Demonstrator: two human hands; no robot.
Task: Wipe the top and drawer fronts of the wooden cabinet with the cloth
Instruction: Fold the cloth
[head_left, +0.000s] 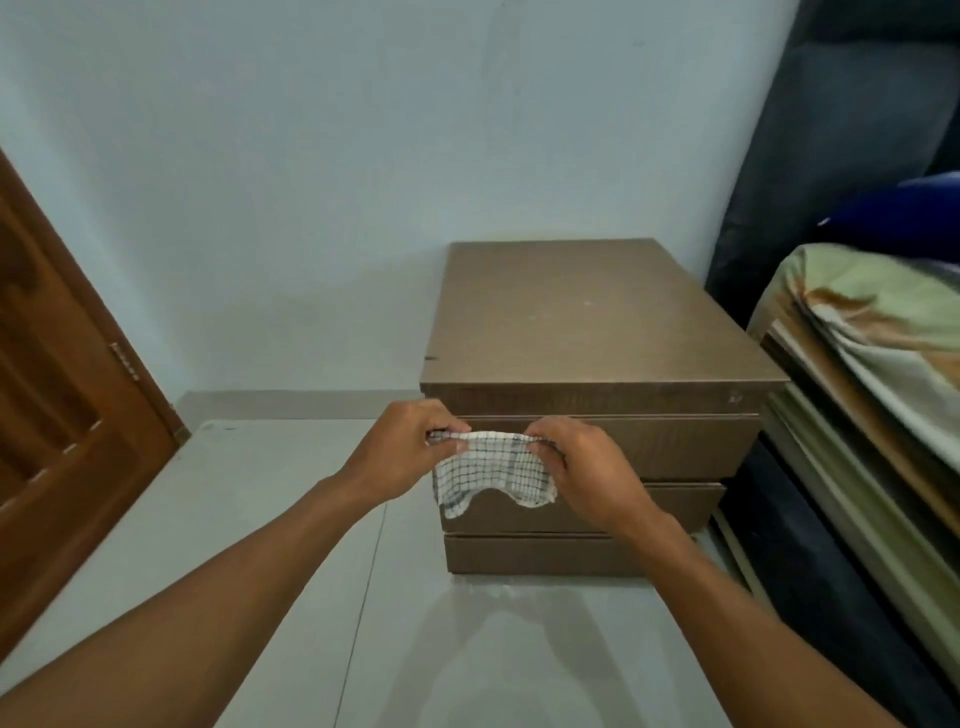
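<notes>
A low brown wooden cabinet (587, 322) stands against the pale wall, with three drawer fronts (685, 447) facing me. A small white cloth with a dark check pattern (493, 470) hangs in the air in front of the upper drawers. My left hand (405, 452) pinches its top left corner and my right hand (582, 467) pinches its top right corner, so the cloth is stretched between them. The cloth's lower edge droops in two lobes. The cabinet top is bare, with a few pale specks.
A brown wooden door (62, 395) stands at the left. A bed with a patterned sheet (878, 343) and a dark headboard (831, 156) lies close to the cabinet's right side. Pale floor tiles (311, 545) stretch to the left of and in front of the cabinet.
</notes>
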